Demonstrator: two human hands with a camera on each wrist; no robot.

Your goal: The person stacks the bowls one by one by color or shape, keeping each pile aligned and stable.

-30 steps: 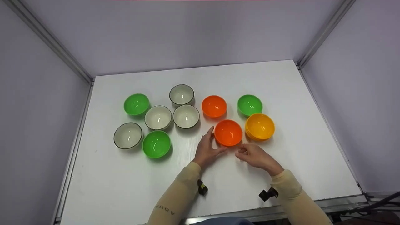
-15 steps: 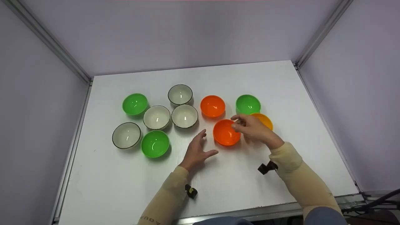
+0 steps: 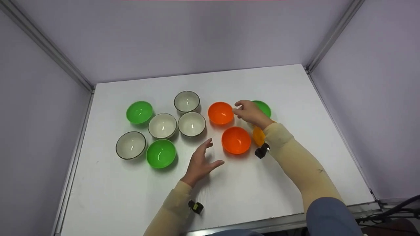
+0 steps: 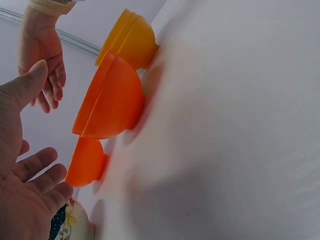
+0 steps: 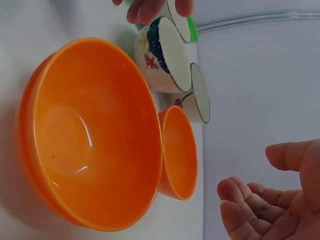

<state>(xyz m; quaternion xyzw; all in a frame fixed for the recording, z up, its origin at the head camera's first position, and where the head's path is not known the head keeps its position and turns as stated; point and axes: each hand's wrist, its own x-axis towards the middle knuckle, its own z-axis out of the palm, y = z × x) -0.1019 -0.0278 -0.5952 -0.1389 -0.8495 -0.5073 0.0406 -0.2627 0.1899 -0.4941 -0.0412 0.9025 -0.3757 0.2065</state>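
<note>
My right hand (image 3: 251,113) hovers at the back right, beside the rim of the far orange bowl (image 3: 220,113), its fingers loosely bent around nothing. In the right wrist view that hand stays apart from the bowls. Nearer, a second orange bowl (image 3: 236,140) shows a doubled rim in the left wrist view, like two nested bowls (image 4: 112,100). To its left my left hand (image 3: 199,165) is held with thumb and fingers spread, holding nothing. The right hand and arm partly hide a green bowl (image 3: 263,108) and the stacked yellow bowls (image 3: 258,136).
Several white bowls with dark rims, one of them nearest the left hand (image 3: 192,124), stand at the left and middle of the white table (image 3: 246,196). Two green bowls, a rear one (image 3: 139,112) and a front one (image 3: 161,153), stand among them. Walls enclose the table's back and sides.
My right hand has moved from beside the near orange bowl up and away to the far orange bowl. My left hand has left the near orange bowl and drawn back left.
</note>
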